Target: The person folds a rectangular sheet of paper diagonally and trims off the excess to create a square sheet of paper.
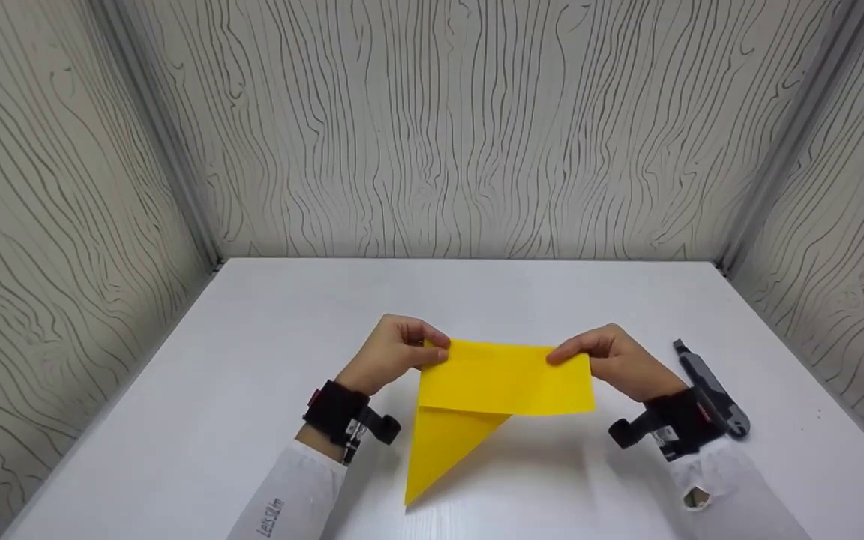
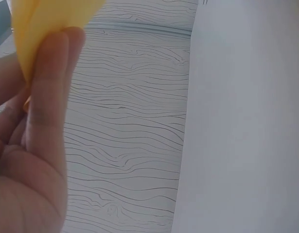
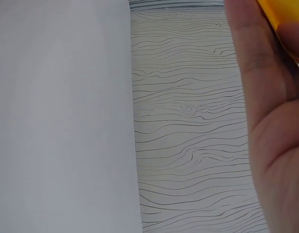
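Between my two hands hangs a folded sheet of yellow paper (image 1: 507,382), held up over the white table. Its upper part is a wide rectangular band, and a triangular flap points down at the left. My left hand (image 1: 396,351) pinches the paper's top left corner between thumb and fingers. At the upper right, my right hand (image 1: 612,358) pinches the top edge, with one finger lying on the near face. In the left wrist view the left fingers (image 2: 48,82) grip the yellow paper (image 2: 47,24). A corner of yellow paper (image 3: 288,14) shows beside the right hand (image 3: 275,97) in the right wrist view.
A grey and black utility knife (image 1: 709,386) lies on the white table (image 1: 289,300) at the right, partly behind the right wrist strap (image 1: 683,420). Wood-grain patterned panels (image 1: 432,135) wall the table at the back and both sides.
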Demonstrator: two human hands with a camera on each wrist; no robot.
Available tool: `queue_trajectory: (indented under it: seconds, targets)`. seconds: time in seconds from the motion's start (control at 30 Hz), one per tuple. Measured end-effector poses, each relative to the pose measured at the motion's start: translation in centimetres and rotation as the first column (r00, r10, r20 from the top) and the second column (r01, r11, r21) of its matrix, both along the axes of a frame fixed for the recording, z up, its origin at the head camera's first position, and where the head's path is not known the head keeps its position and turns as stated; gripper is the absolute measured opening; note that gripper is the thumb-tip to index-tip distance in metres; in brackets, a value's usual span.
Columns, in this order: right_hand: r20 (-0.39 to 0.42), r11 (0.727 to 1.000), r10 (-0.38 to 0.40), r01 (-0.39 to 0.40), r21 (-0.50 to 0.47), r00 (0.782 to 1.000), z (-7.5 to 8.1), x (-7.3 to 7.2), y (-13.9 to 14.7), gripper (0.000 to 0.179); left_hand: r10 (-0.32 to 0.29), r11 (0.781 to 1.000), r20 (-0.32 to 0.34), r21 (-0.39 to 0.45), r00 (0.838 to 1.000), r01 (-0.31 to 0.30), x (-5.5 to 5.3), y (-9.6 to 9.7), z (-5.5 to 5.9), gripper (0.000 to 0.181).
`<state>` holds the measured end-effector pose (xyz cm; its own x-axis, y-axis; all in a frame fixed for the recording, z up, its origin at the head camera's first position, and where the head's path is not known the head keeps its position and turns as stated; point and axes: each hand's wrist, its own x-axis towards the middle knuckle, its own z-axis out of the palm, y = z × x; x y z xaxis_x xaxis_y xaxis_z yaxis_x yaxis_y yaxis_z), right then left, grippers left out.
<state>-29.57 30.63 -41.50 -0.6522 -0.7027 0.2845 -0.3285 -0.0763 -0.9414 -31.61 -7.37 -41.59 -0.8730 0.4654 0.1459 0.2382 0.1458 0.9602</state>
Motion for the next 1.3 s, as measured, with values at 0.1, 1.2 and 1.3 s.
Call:
queue_trajectory:
  seconds: [0.1,1.2,1.3]
  targets:
    - [0.029,0.995,0.096,-0.094,-0.042,0.995,0.1,0.1,0.0,0.052,-0.004,1.000,0.003,0.006,1.000,0.004,0.0,-0.1,-0.1,0.014]
    - [-0.097,0.659,-0.043,0.101,0.746,0.994,5.5,-1.1,-5.7,0.024,-0.036,0.998,-0.025,-0.060,0.999,0.034,0.3,0.3,0.0,0.016]
    - [-0.086,0.642,-0.030,0.085,0.762,0.996,5.8,-1.4,-6.4,0.024,-0.040,0.997,-0.016,-0.060,0.999,0.039,0.3,0.4,0.1,0.017]
